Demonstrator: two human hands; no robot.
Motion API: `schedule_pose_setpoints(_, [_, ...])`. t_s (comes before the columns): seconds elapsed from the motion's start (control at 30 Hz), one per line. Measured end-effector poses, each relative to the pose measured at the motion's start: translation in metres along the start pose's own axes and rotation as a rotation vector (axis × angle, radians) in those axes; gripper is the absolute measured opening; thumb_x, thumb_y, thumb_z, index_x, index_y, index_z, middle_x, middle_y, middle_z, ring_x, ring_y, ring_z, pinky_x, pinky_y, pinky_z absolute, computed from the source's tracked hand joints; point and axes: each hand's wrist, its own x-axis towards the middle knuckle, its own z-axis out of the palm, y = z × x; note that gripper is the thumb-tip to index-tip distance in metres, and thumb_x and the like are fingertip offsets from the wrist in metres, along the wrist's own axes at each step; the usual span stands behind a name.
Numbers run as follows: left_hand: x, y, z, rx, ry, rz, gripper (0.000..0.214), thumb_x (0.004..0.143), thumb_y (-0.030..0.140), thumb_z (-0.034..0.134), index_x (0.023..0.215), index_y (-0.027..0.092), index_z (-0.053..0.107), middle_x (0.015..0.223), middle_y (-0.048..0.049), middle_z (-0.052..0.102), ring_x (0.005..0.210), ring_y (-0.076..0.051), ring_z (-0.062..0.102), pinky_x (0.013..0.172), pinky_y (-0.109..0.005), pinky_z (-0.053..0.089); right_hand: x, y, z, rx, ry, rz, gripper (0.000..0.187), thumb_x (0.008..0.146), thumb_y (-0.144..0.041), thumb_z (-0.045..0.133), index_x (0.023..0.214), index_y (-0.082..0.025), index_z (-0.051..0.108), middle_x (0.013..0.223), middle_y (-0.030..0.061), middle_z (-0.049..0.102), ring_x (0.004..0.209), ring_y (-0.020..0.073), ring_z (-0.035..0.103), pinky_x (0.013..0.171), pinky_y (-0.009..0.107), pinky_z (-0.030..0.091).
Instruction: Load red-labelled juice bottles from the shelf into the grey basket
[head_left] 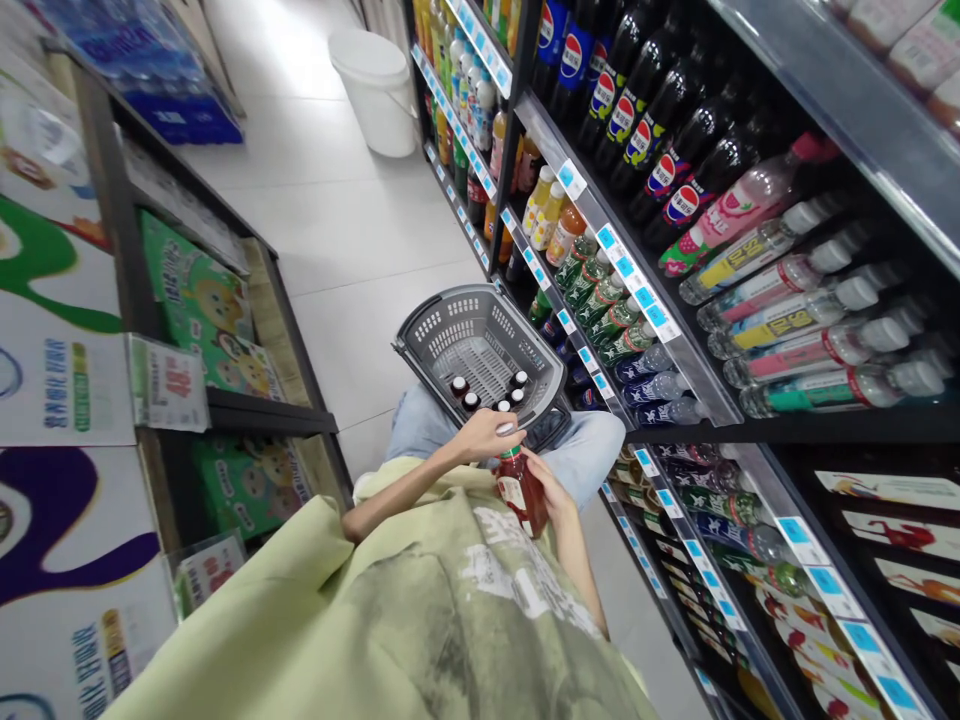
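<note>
A red drink bottle [523, 492] with a red label is held close to my chest, just in front of my knees. My right hand [553, 494] wraps around its body from the right side. My left hand [489, 434] is closed over the bottle's top, fingers curled around the cap. Just beyond my hands a grey plastic shopping basket [450, 322] rests on my lap; several dark-capped bottles [487, 393] stand in its near end.
Drink shelves [675, 330] with blue price tags run along the right, stocked with cola, tea and water bottles. A rack of boxed goods [202, 310] stands on the left. A white bucket [377, 88] sits on the tiled aisle floor ahead.
</note>
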Motion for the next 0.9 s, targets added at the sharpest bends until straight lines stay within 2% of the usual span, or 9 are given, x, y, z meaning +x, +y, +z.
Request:
schedule_pose_setpoints(0.1, [0.005, 0.005, -0.011, 0.234, 0.102, 0.041, 0.037, 0.092, 0.050, 0.058, 0.070, 0.020, 0.060, 0.060, -0.0011, 0.058, 0.060, -0.016, 0.054, 0.063, -0.029, 0.033, -0.010, 0.008, -0.014, -0.109, 0.017, 0.021, 0.058, 0.090, -0.063, 0.076, 0.122, -0.015, 0.075, 0.124, 0.0168, 0.081, 0.116, 0.0303, 0.077, 0.105, 0.048, 0.060])
schedule_pose_setpoints(0.2, [0.016, 0.012, -0.029, 0.449, 0.169, 0.047, 0.032, 0.092, 0.046, 0.060, 0.072, 0.021, 0.063, 0.067, -0.0065, 0.070, 0.067, -0.022, 0.067, 0.065, -0.031, 0.036, -0.036, 0.020, -0.031, -0.242, 0.152, -0.025, 0.052, 0.091, -0.059, 0.077, 0.123, -0.018, 0.073, 0.129, 0.0167, 0.078, 0.123, 0.0311, 0.073, 0.111, 0.049, 0.057])
schedule_pose_setpoints(0.33, [0.040, 0.011, -0.059, 0.684, 0.229, 0.010, 0.035, 0.096, 0.047, 0.057, 0.081, 0.019, 0.072, 0.083, -0.0129, 0.080, 0.080, -0.030, 0.076, 0.068, -0.034, 0.044, -0.072, 0.051, -0.043, -0.663, 0.364, -0.311, 0.024, 0.102, -0.043, 0.063, 0.114, -0.026, 0.075, 0.132, 0.0127, 0.077, 0.126, 0.0322, 0.072, 0.116, 0.056, 0.053])
schedule_pose_setpoints(0.4, [0.055, 0.001, -0.072, 0.748, 0.256, -0.018, 0.038, 0.100, 0.048, 0.054, 0.090, 0.018, 0.075, 0.093, -0.0147, 0.082, 0.089, -0.033, 0.078, 0.072, -0.035, 0.048, -0.079, 0.068, -0.044, -0.797, 0.417, -0.454, 0.021, 0.104, -0.037, 0.058, 0.109, -0.028, 0.076, 0.129, 0.0118, 0.079, 0.125, 0.0341, 0.073, 0.112, 0.059, 0.055])
schedule_pose_setpoints(0.5, [0.079, -0.028, -0.088, 0.800, 0.254, -0.105, 0.043, 0.103, 0.050, 0.051, 0.104, 0.016, 0.078, 0.105, -0.0168, 0.082, 0.102, -0.036, 0.078, 0.080, -0.038, 0.053, -0.078, 0.082, -0.043, -0.860, 0.493, -0.582, 0.021, 0.103, -0.032, 0.055, 0.104, -0.028, 0.076, 0.120, 0.0110, 0.082, 0.115, 0.0352, 0.079, 0.103, 0.060, 0.060])
schedule_pose_setpoints(0.6, [0.100, -0.068, -0.099, 0.794, 0.201, -0.233, 0.045, 0.101, 0.051, 0.057, 0.115, 0.013, 0.077, 0.114, -0.0200, 0.080, 0.109, -0.038, 0.075, 0.090, -0.041, 0.054, -0.076, 0.082, -0.042, -0.841, 0.503, -0.597, 0.019, 0.100, -0.028, 0.059, 0.104, -0.030, 0.077, 0.116, 0.0098, 0.083, 0.111, 0.0355, 0.080, 0.101, 0.061, 0.062])
schedule_pose_setpoints(0.7, [0.117, -0.110, -0.107, 0.746, 0.175, -0.372, 0.047, 0.099, 0.048, 0.062, 0.123, 0.010, 0.076, 0.123, -0.0229, 0.077, 0.118, -0.039, 0.072, 0.096, -0.041, 0.052, -0.079, 0.078, -0.041, -0.772, 0.489, -0.528, 0.016, 0.098, -0.031, 0.064, 0.102, -0.031, 0.079, 0.115, 0.0094, 0.084, 0.113, 0.0377, 0.081, 0.103, 0.065, 0.060])
schedule_pose_setpoints(0.77, [0.124, -0.136, -0.112, 0.736, 0.158, -0.478, 0.050, 0.098, 0.047, 0.062, 0.127, 0.009, 0.076, 0.126, -0.0239, 0.076, 0.121, -0.039, 0.070, 0.098, -0.041, 0.051, -0.080, 0.075, -0.041, -0.747, 0.483, -0.432, 0.017, 0.097, -0.040, 0.064, 0.098, -0.031, 0.079, 0.113, 0.0098, 0.084, 0.113, 0.0401, 0.080, 0.105, 0.069, 0.059])
schedule_pose_setpoints(0.9, [0.128, -0.179, -0.115, 0.750, 0.088, -0.608, 0.048, 0.096, 0.043, 0.062, 0.121, 0.006, 0.079, 0.122, -0.0258, 0.076, 0.116, -0.039, 0.071, 0.095, -0.040, 0.052, -0.082, 0.078, -0.042, -0.754, 0.415, -0.247, 0.025, 0.097, -0.054, 0.061, 0.099, -0.036, 0.078, 0.116, 0.0085, 0.084, 0.121, 0.0437, 0.077, 0.108, 0.075, 0.056])
